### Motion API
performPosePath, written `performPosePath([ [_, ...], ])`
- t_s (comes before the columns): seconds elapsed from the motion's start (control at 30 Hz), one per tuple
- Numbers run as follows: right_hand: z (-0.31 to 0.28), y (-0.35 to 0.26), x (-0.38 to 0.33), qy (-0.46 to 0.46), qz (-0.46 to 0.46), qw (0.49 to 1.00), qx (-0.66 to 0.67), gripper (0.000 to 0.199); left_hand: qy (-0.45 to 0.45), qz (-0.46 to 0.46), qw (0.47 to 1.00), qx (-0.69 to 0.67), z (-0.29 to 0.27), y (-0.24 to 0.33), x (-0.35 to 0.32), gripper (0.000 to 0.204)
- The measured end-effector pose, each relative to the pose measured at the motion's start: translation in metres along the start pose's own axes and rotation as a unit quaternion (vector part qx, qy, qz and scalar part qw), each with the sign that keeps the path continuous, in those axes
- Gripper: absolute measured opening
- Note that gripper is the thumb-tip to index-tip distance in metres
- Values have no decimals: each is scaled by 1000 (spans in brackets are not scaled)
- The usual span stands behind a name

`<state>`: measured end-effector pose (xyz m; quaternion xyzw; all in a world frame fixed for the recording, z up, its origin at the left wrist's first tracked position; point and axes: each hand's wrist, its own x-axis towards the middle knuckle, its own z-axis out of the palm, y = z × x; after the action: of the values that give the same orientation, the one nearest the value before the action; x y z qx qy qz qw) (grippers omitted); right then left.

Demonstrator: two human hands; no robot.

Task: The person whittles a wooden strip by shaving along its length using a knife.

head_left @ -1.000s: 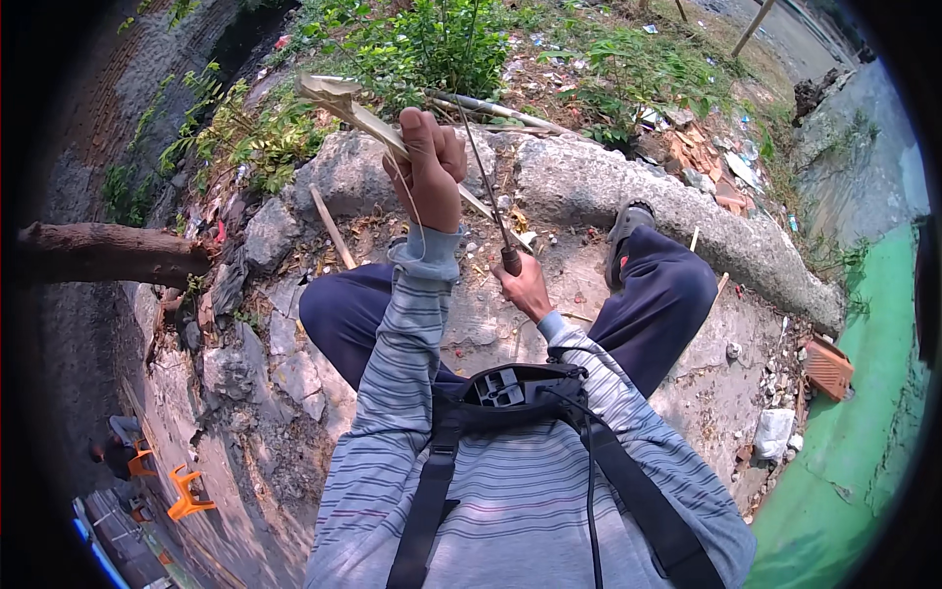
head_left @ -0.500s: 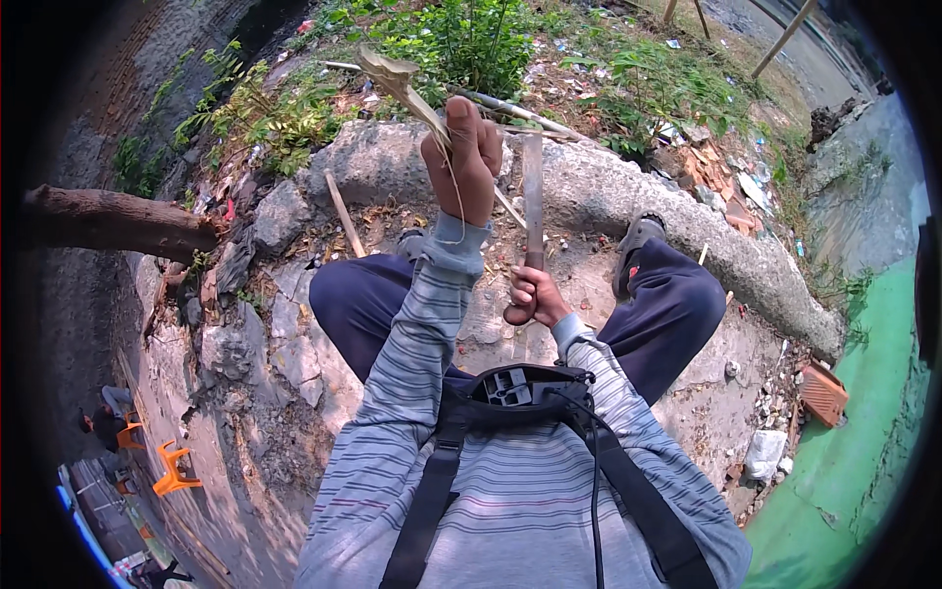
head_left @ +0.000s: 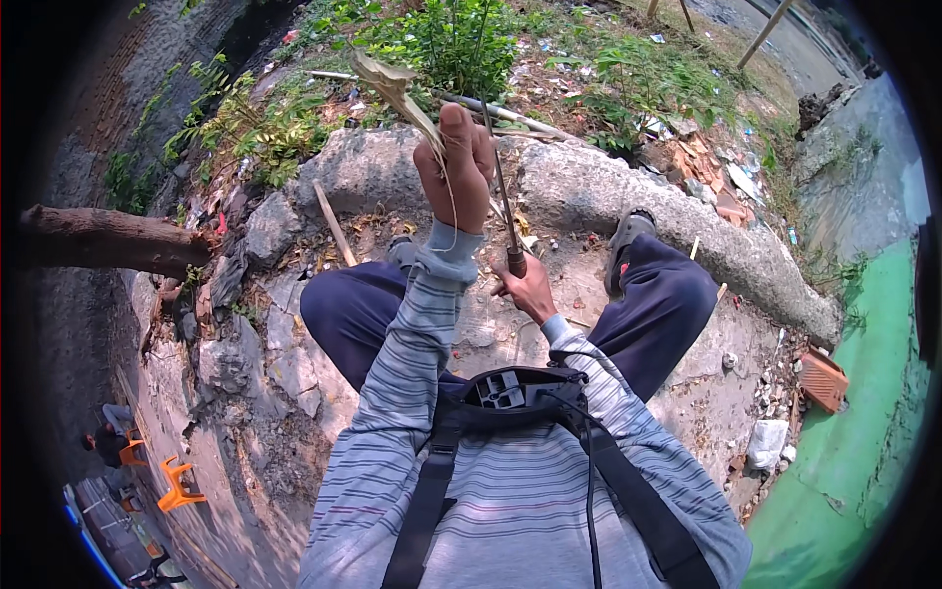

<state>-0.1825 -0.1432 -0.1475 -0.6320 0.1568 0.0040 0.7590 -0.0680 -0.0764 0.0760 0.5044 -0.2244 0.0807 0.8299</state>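
My left hand [head_left: 457, 172] is raised in front of me, its fingers wrapped round a pale, dry, fibrous stalk [head_left: 394, 86]. The stalk's frayed, flared end sticks out up and to the left, and a thin loose fibre [head_left: 452, 201] dangles past the wrist. Lower and to the right, my right hand [head_left: 531, 291] grips a long knife [head_left: 505, 191] by its brown wooden handle. The narrow blade points up, seen nearly edge-on, close beside my left hand's fingers; whether it touches the stalk I cannot tell.
A wooden stick [head_left: 336, 224] leans near my left knee. Beyond my feet runs a rough concrete kerb [head_left: 667, 206], with shrubs [head_left: 461, 49] and litter behind it. A tree trunk [head_left: 118, 240] juts in at left. Orange plastic stools [head_left: 177, 484] and a person are at lower left.
The knife has turned from showing its broad side to nearly edge-on, and its blade has tilted left toward my left hand. My left hand still grips the stalk.
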Motion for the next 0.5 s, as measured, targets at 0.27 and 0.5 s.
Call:
performPosePath([
  [0.27, -9, 38, -6, 54, 82, 988, -121, 23, 16, 3, 999, 28, 1, -1, 1, 52],
  [0.5, -18, 49, 2, -26, 141, 989, 46, 24, 23, -21, 1000, 6, 0, 2, 7, 51],
])
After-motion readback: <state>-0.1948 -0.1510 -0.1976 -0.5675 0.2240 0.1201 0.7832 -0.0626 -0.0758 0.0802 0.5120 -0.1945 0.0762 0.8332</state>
